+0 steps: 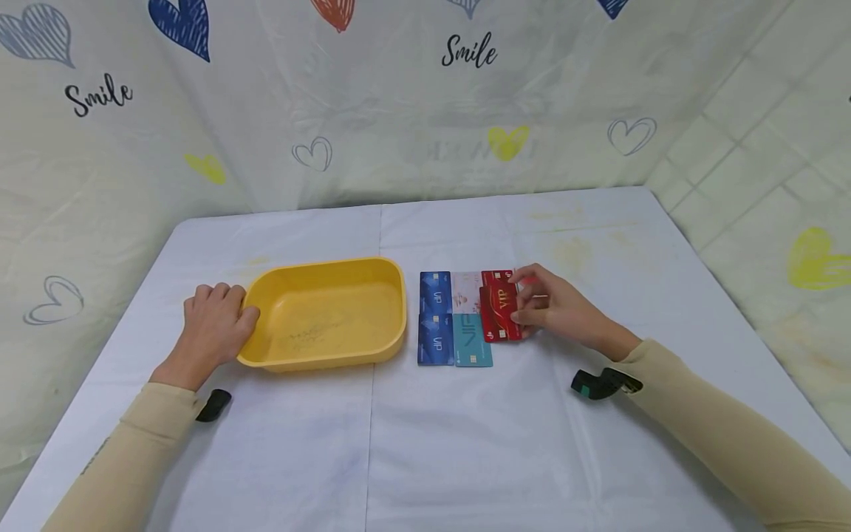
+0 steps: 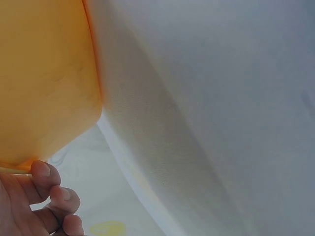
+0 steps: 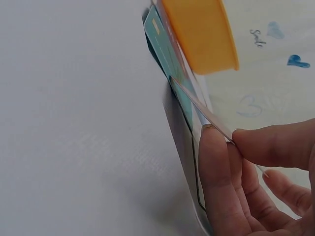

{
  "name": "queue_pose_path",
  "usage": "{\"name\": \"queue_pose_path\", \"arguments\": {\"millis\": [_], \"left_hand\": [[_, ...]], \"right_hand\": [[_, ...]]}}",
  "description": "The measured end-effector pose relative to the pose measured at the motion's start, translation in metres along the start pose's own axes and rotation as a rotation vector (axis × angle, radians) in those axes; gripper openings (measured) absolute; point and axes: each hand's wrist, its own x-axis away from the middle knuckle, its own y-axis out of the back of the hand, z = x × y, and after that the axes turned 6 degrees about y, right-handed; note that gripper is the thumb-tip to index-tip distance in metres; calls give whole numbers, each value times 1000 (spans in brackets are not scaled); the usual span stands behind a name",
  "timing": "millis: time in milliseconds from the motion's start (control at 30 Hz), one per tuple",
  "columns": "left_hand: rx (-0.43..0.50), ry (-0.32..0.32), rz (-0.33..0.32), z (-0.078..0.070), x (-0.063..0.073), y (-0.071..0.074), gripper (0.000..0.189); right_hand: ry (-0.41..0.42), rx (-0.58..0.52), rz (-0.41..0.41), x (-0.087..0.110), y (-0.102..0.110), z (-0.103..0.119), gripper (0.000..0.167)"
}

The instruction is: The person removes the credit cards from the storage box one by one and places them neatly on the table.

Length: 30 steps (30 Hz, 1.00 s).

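My left hand (image 1: pixel 216 325) grips the left end of a yellow plastic basin (image 1: pixel 392 343), fingers curled at its rim; the left wrist view shows the fingertips (image 2: pixel 42 172) at the basin's edge. With my right hand (image 1: pixel 555 303) I pinch a red VIP card (image 1: pixel 499 314), seen nearly edge-on in the right wrist view. This card is tilted and overlaps another red card (image 1: pixel 495 276). To its left lie a pale floral card (image 1: pixel 465 292), a teal card (image 1: pixel 473 343) and two blue VIP cards, one upper (image 1: pixel 435 290) and one lower (image 1: pixel 435 343).
A white cloth (image 1: pixel 425 451) covers the table, with a crease down its middle. Behind and at the sides hangs a pale sheet (image 1: pixel 392 96) printed with hearts and the word Smile. Dark devices sit at the left wrist (image 1: pixel 214 406) and right wrist (image 1: pixel 601 384).
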Motion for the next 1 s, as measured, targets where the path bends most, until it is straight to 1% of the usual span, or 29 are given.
{"name": "queue_pose_path", "arguments": {"millis": [300, 467, 767, 1000], "left_hand": [[1, 8, 8, -2, 0, 1, 39], [1, 11, 4, -2, 1, 1, 39], [9, 4, -6, 0, 0, 1, 38], [13, 6, -13, 0, 1, -1, 38]], "right_hand": [[-12, -13, -10, 6, 0, -6, 58], [-14, -7, -11, 8, 1, -7, 56], [-31, -16, 16, 14, 3, -6, 56], [-68, -15, 35, 17, 2, -7, 57]]}}
